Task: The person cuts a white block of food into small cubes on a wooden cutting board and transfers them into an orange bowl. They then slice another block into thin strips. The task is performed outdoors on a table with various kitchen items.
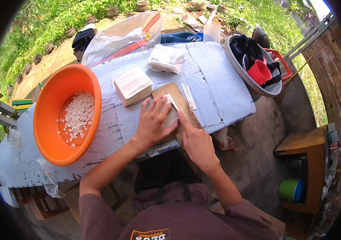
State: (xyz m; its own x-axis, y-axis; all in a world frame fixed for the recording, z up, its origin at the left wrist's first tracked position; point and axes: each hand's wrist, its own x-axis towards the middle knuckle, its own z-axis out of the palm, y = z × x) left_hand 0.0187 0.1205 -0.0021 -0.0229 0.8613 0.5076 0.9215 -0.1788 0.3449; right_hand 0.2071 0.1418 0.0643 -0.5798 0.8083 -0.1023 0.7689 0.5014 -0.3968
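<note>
A worn wooden board (pixel 176 90) lies at the near edge of the pale blue table. My left hand (pixel 155 120) presses down on white sheet material (pixel 170 118) on this board, covering much of it. Beyond my left fingertips shows a narrow white strip (pixel 171 102). My right hand (pixel 199 144) is at the board's right side, fingers curled around a thin tool that the hand mostly hides, its index finger extended towards the strip's near end. Several loose white strips (pixel 189 96) lie right of the board. Left of it sits a stack of white square sheets (pixel 133 85).
An orange basin (pixel 95 120) with many small white squares (pixel 80 112) stands on the left. A white plastic-wrapped packet (pixel 166 58) lies farther back. On the right, a grey basin (pixel 233 60) holds dark cloth and a red mug (pixel 259 72). A plastic sack (pixel 119 39) lies beyond the table.
</note>
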